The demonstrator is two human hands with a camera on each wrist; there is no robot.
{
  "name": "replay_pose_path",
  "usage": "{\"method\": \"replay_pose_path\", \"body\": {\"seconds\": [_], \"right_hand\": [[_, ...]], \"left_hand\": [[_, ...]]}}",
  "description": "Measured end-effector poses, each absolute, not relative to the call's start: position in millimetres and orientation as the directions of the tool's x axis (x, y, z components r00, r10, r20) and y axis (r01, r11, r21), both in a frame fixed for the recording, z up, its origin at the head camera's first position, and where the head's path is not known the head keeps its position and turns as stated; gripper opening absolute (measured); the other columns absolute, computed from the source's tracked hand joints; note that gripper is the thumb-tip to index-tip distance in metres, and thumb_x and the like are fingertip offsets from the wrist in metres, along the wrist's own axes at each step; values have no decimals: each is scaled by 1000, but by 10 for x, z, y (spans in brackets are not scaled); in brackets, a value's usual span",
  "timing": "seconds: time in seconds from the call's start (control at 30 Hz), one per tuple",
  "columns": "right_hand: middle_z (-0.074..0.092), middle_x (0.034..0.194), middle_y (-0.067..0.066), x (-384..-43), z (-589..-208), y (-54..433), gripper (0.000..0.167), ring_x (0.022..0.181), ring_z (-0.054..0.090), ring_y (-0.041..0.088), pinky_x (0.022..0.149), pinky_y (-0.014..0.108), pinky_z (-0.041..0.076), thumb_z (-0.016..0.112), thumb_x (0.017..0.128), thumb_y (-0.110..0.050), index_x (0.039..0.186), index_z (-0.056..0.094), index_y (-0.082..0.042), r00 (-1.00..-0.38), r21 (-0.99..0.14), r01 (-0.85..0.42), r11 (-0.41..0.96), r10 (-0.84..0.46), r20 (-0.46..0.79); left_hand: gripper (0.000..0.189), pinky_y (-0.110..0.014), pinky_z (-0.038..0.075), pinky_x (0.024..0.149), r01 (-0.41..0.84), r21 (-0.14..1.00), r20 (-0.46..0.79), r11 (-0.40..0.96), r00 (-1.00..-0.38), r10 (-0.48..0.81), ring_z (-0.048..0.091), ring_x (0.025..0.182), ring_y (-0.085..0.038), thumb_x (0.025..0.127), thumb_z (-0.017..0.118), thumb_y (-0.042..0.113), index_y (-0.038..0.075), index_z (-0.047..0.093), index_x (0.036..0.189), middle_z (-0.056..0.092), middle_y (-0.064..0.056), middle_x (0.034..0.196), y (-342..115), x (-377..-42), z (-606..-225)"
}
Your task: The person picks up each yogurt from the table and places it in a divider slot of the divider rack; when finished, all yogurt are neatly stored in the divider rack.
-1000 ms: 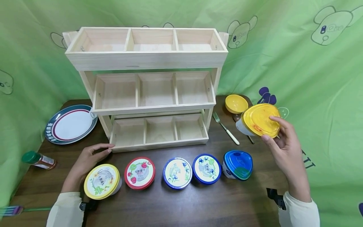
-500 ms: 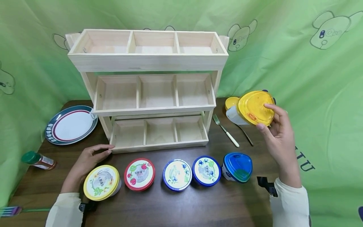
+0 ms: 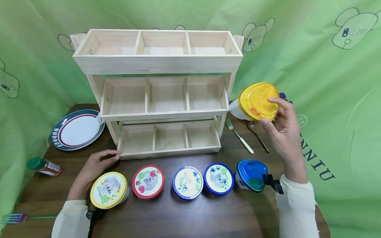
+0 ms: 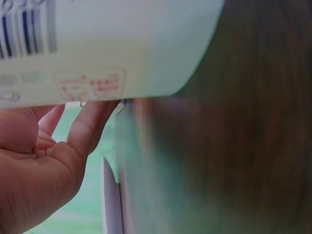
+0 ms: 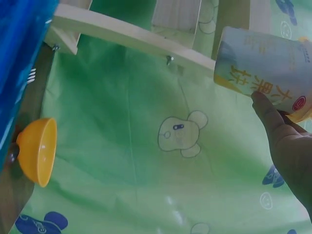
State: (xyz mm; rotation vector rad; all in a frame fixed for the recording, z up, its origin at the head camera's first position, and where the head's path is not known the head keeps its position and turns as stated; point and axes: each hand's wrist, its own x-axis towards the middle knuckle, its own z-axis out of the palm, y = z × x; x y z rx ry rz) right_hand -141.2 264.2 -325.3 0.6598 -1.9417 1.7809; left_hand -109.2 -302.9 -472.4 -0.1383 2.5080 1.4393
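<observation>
My right hand (image 3: 285,137) holds a white tub with a plain yellow lid (image 3: 258,100) up in the air, tilted, beside the right end of the wooden three-tier rack (image 3: 157,64). Its printed side wall (image 5: 263,68) faces the right wrist view. The fingers of my left hand (image 3: 94,168) lie at the left front corner of the rack's bottom tier (image 3: 172,152). Close by that hand stands a yogurt tub with a yellow printed lid (image 3: 107,191); its barcoded wall (image 4: 117,44) fills the top of the left wrist view. The rack's compartments hold nothing.
In front of the rack stand a red-lidded tub (image 3: 148,182), two round blue-lidded tubs (image 3: 187,183) and a tub with a plain blue lid (image 3: 252,174). A plate (image 3: 80,129) and spice jar (image 3: 44,167) lie left; a fork (image 3: 239,136), spoon (image 3: 258,136) and yellow bowl (image 5: 39,152) right.
My right hand has carried the yellow-lidded tub up and to the left, toward the rack's right end, now covering the yellow bowl in the head view. The left hand stays at the corner.
</observation>
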Motion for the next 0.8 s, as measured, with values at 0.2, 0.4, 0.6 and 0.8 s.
{"method": "replay_pose_path", "body": {"seconds": [0.2, 0.4, 0.6, 0.8], "right_hand": [[61, 142, 19, -1519, -3203, 2524, 56, 127, 60, 30, 107, 26, 52, 77, 103, -12, 151, 50, 0, -765, -766, -643, 11, -70, 640], [60, 141, 20, -1598, -3165, 2410, 57, 122, 63, 29, 90, 22, 59, 79, 102, -18, 150, 51, -4, -791, -796, -605, -24, -93, 605], [56, 143, 22, -1653, -3143, 2307, 57, 121, 61, 29, 90, 22, 59, 79, 102, -21, 151, 53, -9, -829, -838, -545, -33, -125, 545], [53, 149, 21, -1706, -3162, 2239, 56, 128, 58, 29, 108, 25, 52, 76, 103, -21, 151, 51, -7, -811, -825, -566, -4, -175, 558]], "left_hand": [[40, -30, 45, 98, -206, 838, -257, 505, -966, 31, 50, 139, -35, 110, 68, 27, 1, 70, 141, 62, -21, 148, -3012, -1087, -4731], [39, -32, 45, 98, -201, 835, -249, 513, -968, 26, 51, 136, -33, 110, 68, 26, 1, 71, 139, 65, -19, 143, -3006, -1078, -4728], [38, -28, 45, 97, -192, 838, -241, 511, -970, 30, 51, 137, -32, 110, 68, 27, 2, 72, 139, 64, -19, 145, -3001, -1079, -4740], [38, -22, 46, 93, -188, 839, -234, 511, -972, 27, 51, 136, -30, 110, 68, 27, 2, 72, 139, 65, -18, 144, -3005, -1092, -4739]]}}
